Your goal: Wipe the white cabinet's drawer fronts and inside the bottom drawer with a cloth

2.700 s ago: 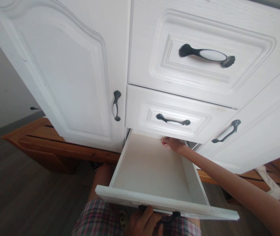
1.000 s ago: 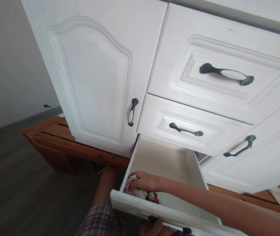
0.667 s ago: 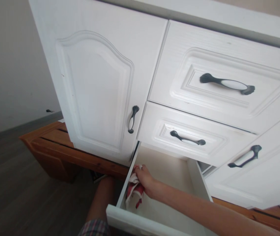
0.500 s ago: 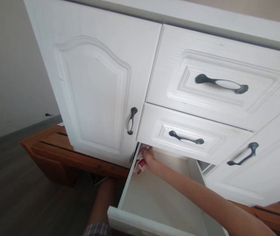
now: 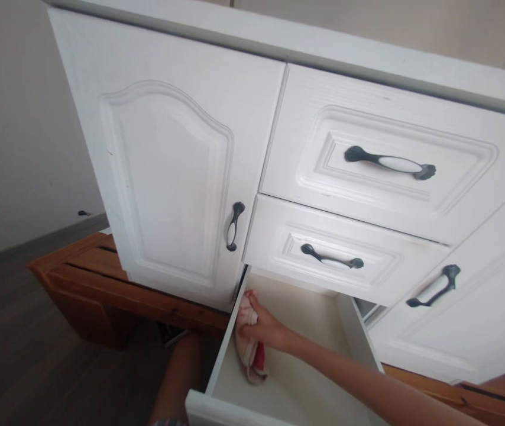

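My right hand (image 5: 264,325) reaches in from the lower right and grips a crumpled pink and white cloth (image 5: 247,349) with a red patch. Thumb and fingers are closed over its upper part, while the lower end hangs against the inner left side of an open white drawer (image 5: 297,384). Nothing else shows on the visible part of the drawer floor. My left hand is out of view.
Above the drawer are two shut drawers, an upper one (image 5: 394,133) and a lower one (image 5: 323,236), with dark handles. A shut cabinet door (image 5: 172,177) stands left. Beneath runs a brown wooden bench (image 5: 88,266). A bare leg (image 5: 179,378) is beside the drawer.
My right hand has drawn the cloth from the drawer's back left corner toward the front along the left side. More of the cloth shows. The view has shifted slightly.
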`<action>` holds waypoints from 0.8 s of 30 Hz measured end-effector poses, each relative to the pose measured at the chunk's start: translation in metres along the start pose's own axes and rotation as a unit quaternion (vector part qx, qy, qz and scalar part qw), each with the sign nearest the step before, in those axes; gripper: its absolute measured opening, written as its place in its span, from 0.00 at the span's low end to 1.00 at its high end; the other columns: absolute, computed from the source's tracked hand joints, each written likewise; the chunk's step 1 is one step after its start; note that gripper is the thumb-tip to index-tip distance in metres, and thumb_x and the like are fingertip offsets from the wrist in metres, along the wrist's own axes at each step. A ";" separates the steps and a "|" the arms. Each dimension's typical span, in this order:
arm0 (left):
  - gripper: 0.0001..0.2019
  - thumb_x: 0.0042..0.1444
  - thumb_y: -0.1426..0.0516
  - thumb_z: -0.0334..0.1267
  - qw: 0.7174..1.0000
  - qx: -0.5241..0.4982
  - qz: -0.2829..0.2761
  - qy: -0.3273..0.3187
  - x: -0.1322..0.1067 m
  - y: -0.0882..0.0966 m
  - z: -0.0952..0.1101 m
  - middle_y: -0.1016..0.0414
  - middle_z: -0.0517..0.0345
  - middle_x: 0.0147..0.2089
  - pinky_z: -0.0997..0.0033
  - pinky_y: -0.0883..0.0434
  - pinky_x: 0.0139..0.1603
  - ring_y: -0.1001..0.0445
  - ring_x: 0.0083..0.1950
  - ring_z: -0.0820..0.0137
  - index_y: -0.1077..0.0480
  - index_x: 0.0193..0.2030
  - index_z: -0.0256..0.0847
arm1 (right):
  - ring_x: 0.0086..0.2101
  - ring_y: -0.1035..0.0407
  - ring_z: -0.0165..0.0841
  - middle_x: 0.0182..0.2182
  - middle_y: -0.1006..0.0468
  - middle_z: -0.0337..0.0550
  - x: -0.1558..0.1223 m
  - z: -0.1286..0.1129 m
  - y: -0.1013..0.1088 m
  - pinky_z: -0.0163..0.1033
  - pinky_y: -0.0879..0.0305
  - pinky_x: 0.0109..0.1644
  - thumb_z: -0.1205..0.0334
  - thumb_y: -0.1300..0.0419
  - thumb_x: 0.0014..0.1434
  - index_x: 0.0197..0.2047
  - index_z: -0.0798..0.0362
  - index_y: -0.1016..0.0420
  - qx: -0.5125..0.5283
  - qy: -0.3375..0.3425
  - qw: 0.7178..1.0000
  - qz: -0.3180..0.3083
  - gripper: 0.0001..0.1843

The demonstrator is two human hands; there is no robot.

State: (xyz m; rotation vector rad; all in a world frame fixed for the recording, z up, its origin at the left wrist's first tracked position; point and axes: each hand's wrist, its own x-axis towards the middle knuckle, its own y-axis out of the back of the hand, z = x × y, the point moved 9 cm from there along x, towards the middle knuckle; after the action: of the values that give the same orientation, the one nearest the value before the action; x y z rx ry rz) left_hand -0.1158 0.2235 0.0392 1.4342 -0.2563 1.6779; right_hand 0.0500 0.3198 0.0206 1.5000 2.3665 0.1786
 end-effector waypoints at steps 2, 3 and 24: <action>0.22 0.69 0.52 0.38 1.000 -0.002 0.008 -0.009 0.005 -0.002 0.005 0.22 0.64 0.27 0.81 0.34 0.17 0.13 0.30 0.66 0.15 0.51 0.57 | 0.56 0.26 0.45 0.61 0.22 0.50 -0.013 0.004 -0.013 0.51 0.29 0.65 0.63 0.29 0.48 0.78 0.54 0.45 -0.080 0.032 0.994 -0.062 0.56; 0.21 0.69 0.50 0.40 1.000 -0.001 0.009 -0.015 0.008 -0.001 0.009 0.23 0.64 0.26 0.81 0.35 0.17 0.14 0.29 0.66 0.15 0.51 0.58 | 0.57 0.26 0.46 0.60 0.22 0.51 -0.017 0.003 -0.017 0.52 0.30 0.66 0.63 0.29 0.49 0.77 0.54 0.42 -0.122 0.062 0.988 -0.069 0.54; 0.20 0.75 0.43 0.55 0.998 0.043 -0.008 -0.047 0.035 0.046 0.043 0.17 0.53 0.50 0.73 0.20 0.32 0.17 0.40 0.68 0.24 0.64 0.49 | 0.49 0.19 0.50 0.54 0.18 0.67 0.061 -0.044 0.048 0.55 0.21 0.54 0.72 0.54 0.74 0.68 0.57 0.29 -0.590 0.168 0.779 0.132 0.25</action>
State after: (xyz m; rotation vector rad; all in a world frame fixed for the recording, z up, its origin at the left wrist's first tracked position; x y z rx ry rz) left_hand -0.1170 0.1852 0.1001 1.5777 -0.2268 1.6270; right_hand 0.0518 0.3989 0.0622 1.0962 1.5156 1.7303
